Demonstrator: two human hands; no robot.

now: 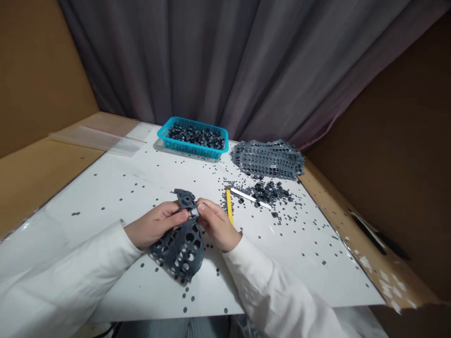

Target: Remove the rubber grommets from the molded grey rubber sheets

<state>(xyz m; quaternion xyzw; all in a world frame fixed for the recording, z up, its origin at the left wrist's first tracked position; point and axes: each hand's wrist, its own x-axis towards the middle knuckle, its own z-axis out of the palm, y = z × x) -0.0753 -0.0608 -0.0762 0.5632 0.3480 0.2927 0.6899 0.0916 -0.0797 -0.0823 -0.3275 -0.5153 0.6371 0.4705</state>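
A dark grey rubber sheet full of round holes (183, 251) hangs bent between my two hands over the near part of the table. My left hand (157, 223) pinches it from the left, thumb pressed against the fold. From the right, my right hand (216, 223) grips the same folded spot, its fingertips almost touching the left thumb. The sheet's upper end (185, 198) curls up above the fingers. A small shiny pale patch shows between the thumbs; what it is I cannot make out.
A blue basket (192, 151) of small dark pieces stands at the back. Right of it lie stacked perforated sheets (269, 159) and a heap of dark pieces (271, 191). A yellow stick (229, 206) and a white stick (248, 197) lie mid-table. Dark discs are scattered around. Clear plastic bags (105, 141) lie back left.
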